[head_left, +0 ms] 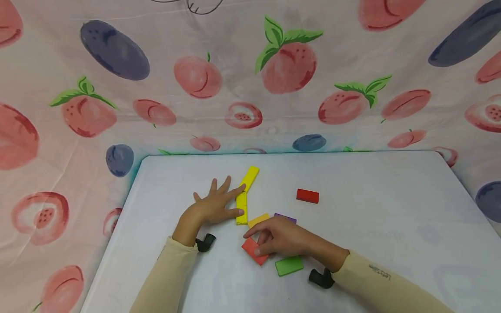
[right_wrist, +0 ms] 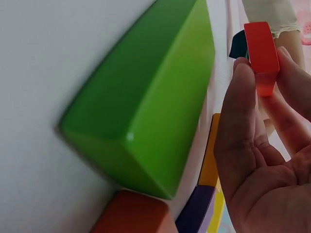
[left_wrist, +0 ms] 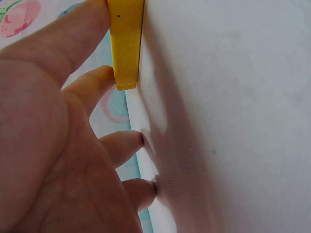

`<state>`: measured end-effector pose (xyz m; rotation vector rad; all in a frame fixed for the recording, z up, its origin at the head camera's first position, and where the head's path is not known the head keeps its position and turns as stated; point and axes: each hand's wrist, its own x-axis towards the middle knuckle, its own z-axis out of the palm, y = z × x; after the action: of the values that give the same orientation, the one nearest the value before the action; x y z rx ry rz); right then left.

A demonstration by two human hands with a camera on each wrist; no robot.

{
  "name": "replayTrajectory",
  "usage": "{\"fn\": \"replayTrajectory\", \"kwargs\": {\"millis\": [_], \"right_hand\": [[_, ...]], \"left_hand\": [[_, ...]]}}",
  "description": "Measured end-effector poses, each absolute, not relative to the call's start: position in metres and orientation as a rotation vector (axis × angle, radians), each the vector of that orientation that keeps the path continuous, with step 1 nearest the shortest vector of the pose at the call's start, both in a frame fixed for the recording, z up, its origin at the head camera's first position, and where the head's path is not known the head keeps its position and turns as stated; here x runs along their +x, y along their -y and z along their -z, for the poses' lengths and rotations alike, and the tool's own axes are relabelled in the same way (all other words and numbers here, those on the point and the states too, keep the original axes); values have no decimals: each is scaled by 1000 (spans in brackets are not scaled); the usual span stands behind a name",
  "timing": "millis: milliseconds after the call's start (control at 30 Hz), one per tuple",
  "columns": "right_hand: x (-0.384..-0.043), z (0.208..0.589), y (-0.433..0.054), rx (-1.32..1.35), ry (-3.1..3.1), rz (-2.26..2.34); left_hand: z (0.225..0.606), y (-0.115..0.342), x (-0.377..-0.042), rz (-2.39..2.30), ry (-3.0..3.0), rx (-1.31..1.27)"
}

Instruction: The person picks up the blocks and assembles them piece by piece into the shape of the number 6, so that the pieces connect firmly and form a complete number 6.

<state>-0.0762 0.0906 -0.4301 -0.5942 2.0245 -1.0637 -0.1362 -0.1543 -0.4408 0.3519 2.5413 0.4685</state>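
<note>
My left hand (head_left: 211, 208) has its fingers spread, thumb and index finger touching a row of yellow blocks. The near yellow block (head_left: 241, 213) runs straight away from me; the far yellow block (head_left: 250, 176) angles right. In the left wrist view, the thumb and a fingertip lie against a yellow block (left_wrist: 127, 43). My right hand (head_left: 283, 237) pinches a red block (head_left: 252, 248) between thumb and fingers; the right wrist view shows this red block (right_wrist: 261, 46) in the grip. An orange-yellow block (head_left: 257, 219) lies by the near yellow end, partly behind the right hand.
A purple block (head_left: 287, 217) shows partly behind the right hand. A green block (head_left: 288, 266) lies below that hand, and another red block (head_left: 307, 196) farther back right. All lie on a white table (head_left: 372, 217) before a fruit-print cloth (head_left: 242, 78).
</note>
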Motion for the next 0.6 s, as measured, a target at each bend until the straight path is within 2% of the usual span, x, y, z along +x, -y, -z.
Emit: {"fn": "replayTrajectory", "kwargs": {"millis": [600], "right_hand": [[-73,438,-90,-668,-2085,953]], "left_hand": [[442,155,-135,-477,-2546,365]]}}
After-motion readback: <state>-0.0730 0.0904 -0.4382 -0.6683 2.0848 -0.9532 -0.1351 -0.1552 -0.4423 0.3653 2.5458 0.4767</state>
